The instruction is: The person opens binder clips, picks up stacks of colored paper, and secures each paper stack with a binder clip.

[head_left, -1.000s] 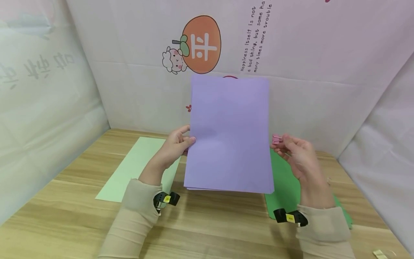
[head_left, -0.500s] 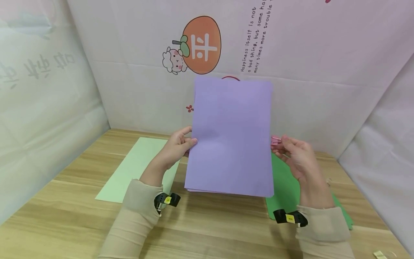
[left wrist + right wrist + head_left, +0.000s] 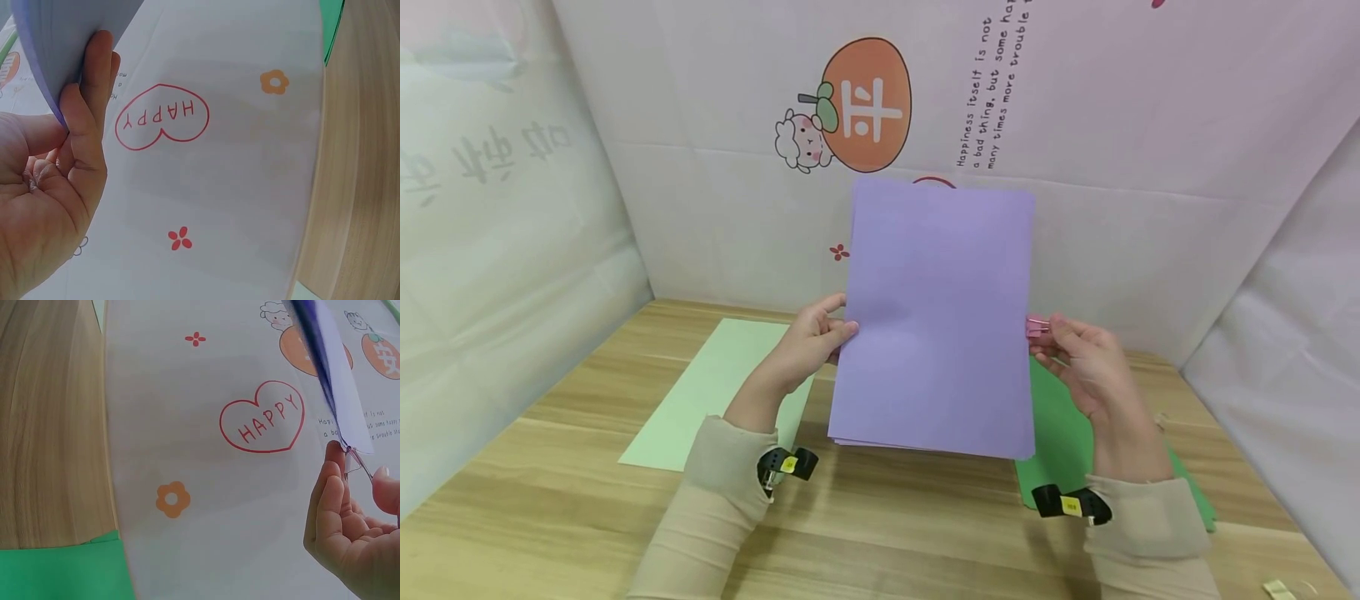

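Observation:
A stack of purple paper sheets (image 3: 936, 325) is held up off the table, its sheets slightly out of line along the bottom edge. My left hand (image 3: 805, 343) pinches the stack's left edge, thumb in front and fingers behind. At the opposite edge, about midway up, sits a pink binder clip (image 3: 1037, 327). My right hand (image 3: 1092, 358) pinches the clip by its wire handles between thumb and fingers. In the right wrist view, the binder clip (image 3: 351, 461) is right at the paper's edge.
A pale green sheet (image 3: 700, 400) lies on the wooden table (image 3: 917, 517) to the left. Green paper (image 3: 1063, 442) lies to the right, partly behind my right arm. A small yellowish item (image 3: 1279, 590) is at the lower right corner. A printed cloth (image 3: 700, 225) hangs behind.
The binder clip has moved left, from just beside the purple sheets up to their right edge. The stack has shifted slightly right and tilted a little. My left hand keeps its grip.

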The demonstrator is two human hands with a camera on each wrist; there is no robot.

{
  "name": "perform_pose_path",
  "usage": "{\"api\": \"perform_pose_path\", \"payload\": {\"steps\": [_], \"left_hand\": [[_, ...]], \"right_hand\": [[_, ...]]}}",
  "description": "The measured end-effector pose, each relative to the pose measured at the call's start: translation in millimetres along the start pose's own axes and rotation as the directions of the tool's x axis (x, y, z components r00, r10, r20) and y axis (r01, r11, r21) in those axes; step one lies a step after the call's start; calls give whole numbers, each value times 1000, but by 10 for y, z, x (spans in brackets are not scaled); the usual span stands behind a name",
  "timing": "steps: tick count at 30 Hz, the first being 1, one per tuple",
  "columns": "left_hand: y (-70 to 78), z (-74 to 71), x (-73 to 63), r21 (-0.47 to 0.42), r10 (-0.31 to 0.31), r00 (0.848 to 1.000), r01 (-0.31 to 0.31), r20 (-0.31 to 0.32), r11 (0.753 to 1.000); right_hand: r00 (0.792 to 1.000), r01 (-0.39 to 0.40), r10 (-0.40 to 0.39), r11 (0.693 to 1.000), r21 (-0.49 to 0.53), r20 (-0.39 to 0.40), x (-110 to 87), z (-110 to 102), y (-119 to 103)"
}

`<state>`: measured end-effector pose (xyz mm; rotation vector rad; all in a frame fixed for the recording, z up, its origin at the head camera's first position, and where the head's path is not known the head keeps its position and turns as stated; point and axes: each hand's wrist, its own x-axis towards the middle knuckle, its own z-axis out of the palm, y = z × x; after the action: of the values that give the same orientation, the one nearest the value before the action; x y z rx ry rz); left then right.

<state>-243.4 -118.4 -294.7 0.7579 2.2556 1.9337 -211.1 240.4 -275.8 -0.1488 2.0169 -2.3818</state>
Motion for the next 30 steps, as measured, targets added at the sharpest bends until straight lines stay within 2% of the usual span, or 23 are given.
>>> {"api": "perform_pose_path", "payload": {"steps": [24,30], "left_hand": [[3,36,6,4,-13,1000,13,14,1000],[11,35,-11,9,-5,1000,5,23,1000]], "right_hand": [[998,-16,17,1000,-22,54,31,15,17],[996,-49,57,994,-102,70,31,-18,23]]}}
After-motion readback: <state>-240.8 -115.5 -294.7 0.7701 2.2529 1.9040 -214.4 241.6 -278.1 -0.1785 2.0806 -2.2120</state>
